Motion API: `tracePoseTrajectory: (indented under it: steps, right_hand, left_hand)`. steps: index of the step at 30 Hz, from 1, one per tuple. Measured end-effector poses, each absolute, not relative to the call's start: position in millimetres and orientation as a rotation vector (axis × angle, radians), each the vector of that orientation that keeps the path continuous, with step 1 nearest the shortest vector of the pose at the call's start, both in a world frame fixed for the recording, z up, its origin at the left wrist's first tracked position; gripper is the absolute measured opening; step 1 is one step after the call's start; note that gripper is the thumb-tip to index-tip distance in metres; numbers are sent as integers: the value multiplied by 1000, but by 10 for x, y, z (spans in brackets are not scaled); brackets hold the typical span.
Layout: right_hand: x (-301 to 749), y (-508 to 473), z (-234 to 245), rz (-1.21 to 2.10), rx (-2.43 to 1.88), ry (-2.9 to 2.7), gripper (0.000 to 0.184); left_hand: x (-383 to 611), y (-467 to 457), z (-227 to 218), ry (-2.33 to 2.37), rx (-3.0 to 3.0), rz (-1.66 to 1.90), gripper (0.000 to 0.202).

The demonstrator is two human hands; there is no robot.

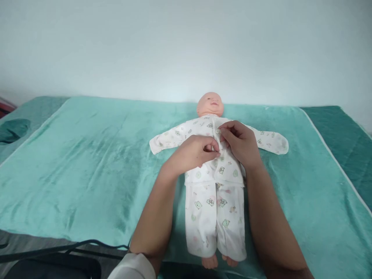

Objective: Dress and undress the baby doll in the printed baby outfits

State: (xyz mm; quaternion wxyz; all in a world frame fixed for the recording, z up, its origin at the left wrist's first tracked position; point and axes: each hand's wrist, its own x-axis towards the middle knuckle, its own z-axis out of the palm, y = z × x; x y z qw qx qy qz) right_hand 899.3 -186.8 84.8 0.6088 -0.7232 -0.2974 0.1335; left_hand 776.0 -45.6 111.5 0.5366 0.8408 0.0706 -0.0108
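A baby doll [211, 103] lies on its back, head toward the wall and bare feet toward me. It wears a white printed jacket [200, 176] with both sleeves spread wide, and matching trousers [202, 221]. My left hand [197, 151] is over the doll's chest, its thumb and fingers pinched at the jacket's front edge. Slightly higher and to the right, my right hand [240, 139] pinches the same front opening near the upper chest. Whatever small fastening may be between the fingertips is hidden.
A turquoise plush blanket [87, 155] with pale edging covers the bed, over a darker green cover [334, 131]. A white wall [174, 46] rises behind. Black cables [72, 246] and a dark object [55, 267] are at the lower left.
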Motion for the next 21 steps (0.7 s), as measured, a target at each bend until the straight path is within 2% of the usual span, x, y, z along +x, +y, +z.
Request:
tracePoseTrajectory:
  steps: [2,7,14,18,21]
  right_hand:
    - [8990,-1860,847,305,-1670,-682,16]
    - [8989,-1848,823,293,-1651,-663,16]
    - [8994,-1833,804,301,-1635,-645,17]
    - [9001,-1866,827,316,-1621,-639,16]
    - [9098,-1916,773,161,-1600,-600,15]
  left_hand:
    - [7771,-482,1123,132,2113,17,14]
    - [7787,-498,1132,45,2335,98,35]
    - [7761,-462,1130,119,2092,18,8]
    - [7747,-420,1105,110,1893,18,16]
    - [7799,-327,977,203,1833,300,17]
